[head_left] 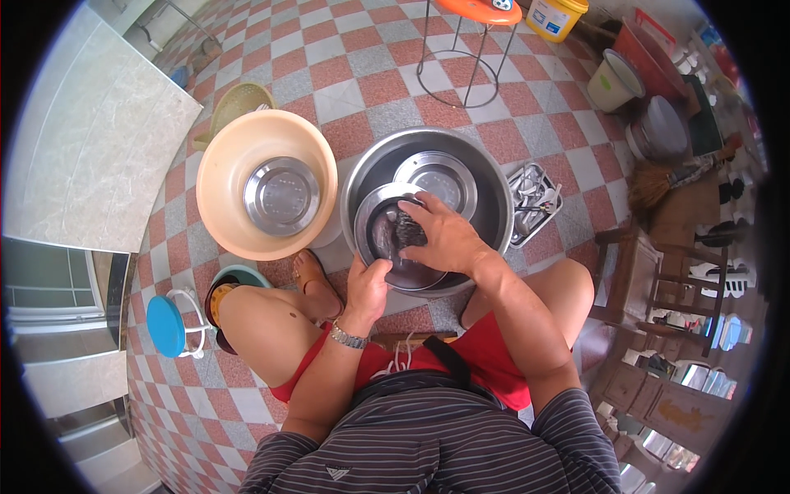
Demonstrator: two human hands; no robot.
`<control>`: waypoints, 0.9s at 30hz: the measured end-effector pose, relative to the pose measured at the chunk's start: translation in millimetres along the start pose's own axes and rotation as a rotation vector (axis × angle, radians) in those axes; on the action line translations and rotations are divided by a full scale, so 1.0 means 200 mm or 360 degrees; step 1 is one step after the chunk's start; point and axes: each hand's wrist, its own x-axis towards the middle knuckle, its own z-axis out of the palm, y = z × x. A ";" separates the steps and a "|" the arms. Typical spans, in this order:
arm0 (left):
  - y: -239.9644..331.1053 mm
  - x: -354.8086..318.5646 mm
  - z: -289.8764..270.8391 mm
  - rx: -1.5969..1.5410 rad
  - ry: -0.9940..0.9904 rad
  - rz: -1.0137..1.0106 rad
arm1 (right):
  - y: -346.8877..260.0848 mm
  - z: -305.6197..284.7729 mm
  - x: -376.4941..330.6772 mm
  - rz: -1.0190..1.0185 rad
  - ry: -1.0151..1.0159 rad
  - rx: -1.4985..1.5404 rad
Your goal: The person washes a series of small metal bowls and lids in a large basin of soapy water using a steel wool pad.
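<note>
My left hand (368, 288) grips the near rim of a shiny metal dish (380, 198), thumb on top. The dish is tilted over a large metal basin (499, 185) between my knees. My right hand (451, 237) reaches into the dish with fingers curled round a dark, wiry scouring pad (410, 232), which lies against the inner surface. Behind the dish, another metal plate (451, 183) rests in the basin. My right hand covers part of the dish, and the basin's near side is partly hidden.
At left stands a peach plastic basin (216, 218) holding a metal plate (281, 198). Cutlery fills a metal tray (536, 206) right of the metal basin. An orange stool (479, 11), a blue stool (166, 326), a straw broom (652, 188) and a wooden chair (627, 276) stand around.
</note>
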 end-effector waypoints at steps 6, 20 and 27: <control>-0.01 0.01 -0.01 0.0043 -0.0002 -0.0026 | 0.10 0.09 0.02 -0.0270 0.0054 -0.0054; -0.03 0.01 -0.02 0.0043 0.0000 -0.0039 | -0.02 0.14 0.08 -0.0151 0.0596 0.0522; -0.06 0.02 -0.04 0.0029 -0.0004 -0.0040 | 0.08 0.23 0.08 -0.0346 0.0736 0.0323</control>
